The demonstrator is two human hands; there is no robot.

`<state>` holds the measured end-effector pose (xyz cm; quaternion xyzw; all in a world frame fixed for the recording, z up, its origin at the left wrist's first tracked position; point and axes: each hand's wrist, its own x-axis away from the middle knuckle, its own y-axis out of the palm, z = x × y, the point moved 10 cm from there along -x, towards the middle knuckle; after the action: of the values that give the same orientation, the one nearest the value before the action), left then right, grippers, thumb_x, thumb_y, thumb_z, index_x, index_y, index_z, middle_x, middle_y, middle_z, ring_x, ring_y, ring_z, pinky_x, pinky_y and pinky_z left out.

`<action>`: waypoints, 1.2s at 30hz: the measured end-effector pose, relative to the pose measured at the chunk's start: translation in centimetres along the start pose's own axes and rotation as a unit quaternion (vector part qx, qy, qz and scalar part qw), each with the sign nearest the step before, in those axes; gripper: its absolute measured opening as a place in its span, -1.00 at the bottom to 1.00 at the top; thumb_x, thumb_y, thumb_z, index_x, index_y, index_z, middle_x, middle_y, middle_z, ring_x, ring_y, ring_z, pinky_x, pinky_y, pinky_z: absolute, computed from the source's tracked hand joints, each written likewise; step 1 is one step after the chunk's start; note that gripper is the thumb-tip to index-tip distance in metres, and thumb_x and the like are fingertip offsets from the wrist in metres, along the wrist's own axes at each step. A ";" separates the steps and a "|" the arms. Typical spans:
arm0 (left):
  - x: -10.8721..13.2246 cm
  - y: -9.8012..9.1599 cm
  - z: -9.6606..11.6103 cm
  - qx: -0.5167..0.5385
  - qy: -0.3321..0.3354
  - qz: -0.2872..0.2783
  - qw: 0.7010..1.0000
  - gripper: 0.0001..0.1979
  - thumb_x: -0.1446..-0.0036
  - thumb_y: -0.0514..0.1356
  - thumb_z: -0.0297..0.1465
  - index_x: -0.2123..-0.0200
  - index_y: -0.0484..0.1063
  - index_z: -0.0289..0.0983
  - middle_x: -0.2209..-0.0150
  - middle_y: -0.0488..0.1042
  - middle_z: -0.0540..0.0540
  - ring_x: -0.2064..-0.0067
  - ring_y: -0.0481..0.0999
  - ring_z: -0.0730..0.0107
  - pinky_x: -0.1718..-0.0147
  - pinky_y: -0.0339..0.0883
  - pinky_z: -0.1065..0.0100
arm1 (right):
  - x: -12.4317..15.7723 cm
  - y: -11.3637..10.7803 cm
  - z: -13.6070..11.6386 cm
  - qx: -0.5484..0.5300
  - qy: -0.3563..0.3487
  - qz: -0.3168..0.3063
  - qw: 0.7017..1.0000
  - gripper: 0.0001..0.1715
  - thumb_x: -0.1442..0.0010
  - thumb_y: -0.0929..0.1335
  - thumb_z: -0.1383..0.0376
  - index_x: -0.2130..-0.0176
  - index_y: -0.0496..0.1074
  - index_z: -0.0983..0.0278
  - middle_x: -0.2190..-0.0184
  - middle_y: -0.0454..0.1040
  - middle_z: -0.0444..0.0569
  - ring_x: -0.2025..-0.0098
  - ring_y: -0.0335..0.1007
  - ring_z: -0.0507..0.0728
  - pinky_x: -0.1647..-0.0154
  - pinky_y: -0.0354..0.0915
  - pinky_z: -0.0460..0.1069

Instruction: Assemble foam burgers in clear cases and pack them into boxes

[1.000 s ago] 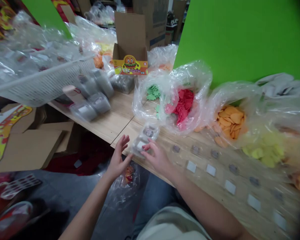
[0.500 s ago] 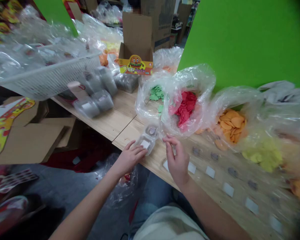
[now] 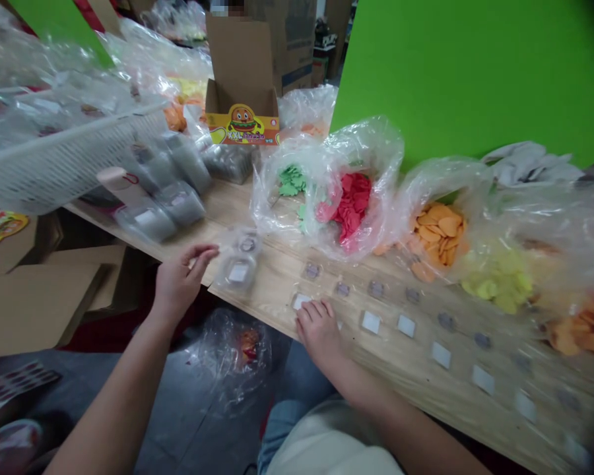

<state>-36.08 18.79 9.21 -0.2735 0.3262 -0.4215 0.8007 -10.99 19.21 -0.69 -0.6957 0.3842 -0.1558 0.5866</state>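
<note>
Toward the upper left of the frame, a white plastic basket point(image 3: 64, 161) with slotted sides sits above grey packets point(image 3: 151, 221) wrapped in clear film. Below them, the person's left hand point(image 3: 181, 280) is open, fingers spread and holding nothing, just beside a clear plastic pack point(image 3: 237, 269). That hand lay on the pack a moment ago; the pack now sits further left on the pale wooden tabletop point(image 3: 272, 280), with a white square and a grey ring-shaped piece inside. Further right, the right hand point(image 3: 319, 333), no longer raised in a pinch, lies palm-down, fingers extended and touching a white tab point(image 3: 301, 301), with no visible grip on it. Rows of white squares point(image 3: 371, 322) and small grey pieces point(image 3: 376, 288) run rightward across the wood. Behind them, crinkled film bags hold green shapes point(image 3: 291, 180), red shapes point(image 3: 346, 204), orange discs point(image 3: 438, 224) and yellow shapes point(image 3: 495, 285). A burger-printed cardboard box point(image 3: 242, 125) stands upper centre, beside a bright green panel point(image 3: 455, 72).
</note>
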 end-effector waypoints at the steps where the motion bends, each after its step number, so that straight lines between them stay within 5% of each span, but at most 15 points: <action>1: 0.4 -0.7 1.4 -0.020 0.027 0.055 0.998 -0.74 -0.13 0.08 -0.22 0.24 0.44 -0.24 0.25 0.52 -0.06 0.20 0.47 0.33 0.15 0.29 0.32 | 0.1 -0.1 0.2 0.000 0.000 -0.001 1.000 -0.90 -0.18 0.26 0.37 0.27 0.36 0.26 0.18 0.42 -0.03 0.07 0.23 0.14 -0.10 0.02 0.12; 3: 1.9 1.1 5.0 -0.043 0.125 0.057 0.990 -0.80 -0.13 0.10 -0.28 0.23 0.42 -0.23 0.24 0.51 -0.06 0.17 0.46 0.35 0.06 0.25 0.28 | 0.3 -0.2 0.4 -0.004 0.004 -0.002 1.000 -0.89 -0.18 0.26 0.36 0.26 0.36 0.26 0.16 0.42 -0.04 0.04 0.21 0.14 -0.12 -0.01 0.12; 6: 5.3 7.8 9.1 -0.068 0.266 -0.079 0.958 -0.84 -0.15 0.09 -0.35 0.23 0.42 -0.22 0.29 0.52 -0.03 0.22 0.47 0.39 -0.09 0.10 0.15 | 0.6 -0.2 0.8 -0.013 0.016 -0.003 1.000 -0.89 -0.19 0.25 0.37 0.26 0.36 0.26 0.15 0.42 -0.05 0.02 0.21 0.13 -0.14 -0.04 0.13; 8: 7.1 10.8 9.4 -0.100 0.288 -0.128 0.944 -0.84 -0.18 0.05 -0.37 0.24 0.42 -0.22 0.30 0.52 -0.03 0.23 0.48 0.39 -0.15 -0.04 0.05 | 0.8 -0.3 0.8 -0.018 0.017 -0.008 1.000 -0.88 -0.20 0.24 0.37 0.26 0.36 0.25 0.15 0.42 -0.06 0.03 0.22 0.12 -0.15 -0.05 0.15; 11: 8.6 12.4 8.3 -0.119 0.292 -0.176 0.932 -0.79 -0.16 0.07 -0.34 0.13 0.38 -0.17 0.18 0.51 -0.05 0.03 0.41 0.25 -0.18 -0.27 -0.10 | 1.1 -1.3 0.8 -0.030 0.020 0.000 0.999 -0.82 -0.18 0.27 0.27 0.19 0.36 0.26 0.12 0.41 -0.01 -0.01 0.19 0.18 -0.16 -0.07 0.21; 14: 8.2 10.5 5.8 -0.113 0.274 -0.167 0.940 -0.56 -0.11 0.12 -0.34 -0.08 0.22 -0.16 -0.05 0.36 -0.14 -0.18 0.18 0.11 -0.18 -0.34 -0.15 | -0.1 -3.6 -0.3 -0.047 0.010 0.045 0.998 -0.65 -0.15 0.29 0.19 0.10 0.33 0.32 0.05 0.35 0.08 -0.07 0.11 0.24 -0.15 -0.03 0.22; 17: 5.7 6.3 0.7 -0.055 0.171 -0.073 0.981 -0.47 -0.05 0.12 -0.44 -0.13 0.15 -0.17 -0.15 0.21 -0.19 -0.22 0.09 0.09 -0.17 -0.13 -0.08 | -3.8 -4.5 -4.4 -0.069 -0.075 0.059 0.993 -0.71 -0.19 0.24 0.25 0.11 0.35 0.32 0.08 0.37 0.07 -0.05 0.13 0.19 -0.09 0.07 0.11; 20: 4.3 1.8 -6.8 0.112 -0.016 0.067 0.991 -0.45 0.01 0.07 -0.52 -0.10 0.13 -0.18 -0.14 0.17 -0.20 -0.17 0.18 0.14 -0.08 0.15 0.02 | -8.4 -2.2 -10.0 -0.059 -0.176 0.022 0.982 -0.63 -0.19 0.24 0.20 0.08 0.33 0.39 0.06 0.35 0.15 -0.07 0.11 0.24 -0.07 0.08 0.11; 22: 5.0 0.7 -11.0 0.199 -0.114 0.124 0.965 -0.47 0.02 0.04 -0.54 -0.07 0.14 -0.19 -0.10 0.21 -0.20 -0.13 0.26 0.18 -0.02 0.25 0.07 | -11.1 0.5 -12.1 -0.033 -0.176 -0.022 0.984 -0.69 -0.17 0.26 0.27 0.15 0.37 0.45 0.13 0.39 0.22 -0.03 0.17 0.26 -0.10 0.03 0.16; 24: 5.9 0.6 -12.9 0.220 -0.149 0.134 0.955 -0.54 0.00 0.05 -0.51 -0.03 0.19 -0.21 -0.05 0.27 -0.20 -0.08 0.32 0.19 -0.02 0.26 0.06 | -13.0 2.7 -12.8 -0.014 -0.148 -0.058 0.987 -0.82 -0.17 0.25 0.39 0.27 0.40 0.43 0.27 0.45 0.18 0.10 0.27 0.22 -0.12 -0.02 0.19; 30: 7.6 0.3 -12.6 0.187 -0.139 0.128 0.964 -0.63 -0.05 0.12 -0.38 0.03 0.27 -0.26 0.02 0.35 -0.21 -0.02 0.37 0.20 -0.04 0.23 0.06 | -15.1 2.0 -10.6 -0.114 -0.056 -0.003 0.992 -0.82 -0.11 0.34 0.22 0.33 0.37 0.30 0.30 0.44 -0.02 0.18 0.31 0.14 -0.04 0.04 0.11; 33: 6.5 -0.1 -9.8 0.124 -0.080 0.082 0.986 -0.52 -0.06 0.13 -0.36 -0.08 0.17 -0.25 -0.06 0.27 -0.25 -0.08 0.31 0.18 0.00 0.27 0.10 | -16.1 1.4 -10.2 -0.209 -0.055 -0.004 0.976 -0.79 -0.12 0.33 0.19 0.45 0.36 0.27 0.42 0.45 -0.12 0.25 0.34 0.08 -0.03 0.03 0.09; 36: 5.1 0.8 -5.4 -0.020 0.061 -0.012 0.998 -0.44 -0.09 0.12 -0.34 -0.16 0.07 -0.25 -0.13 0.21 -0.27 -0.17 0.18 0.16 -0.07 0.17 0.07 | -17.1 0.0 -9.7 -0.266 -0.053 0.018 0.962 -0.79 -0.20 0.25 0.25 0.41 0.38 0.26 0.42 0.45 -0.13 0.27 0.34 0.06 0.05 0.09 0.02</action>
<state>-37.55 13.96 3.67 -0.2671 0.3798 -0.4402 0.7686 -28.65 24.75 5.87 -0.8270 0.3925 -0.0001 0.4025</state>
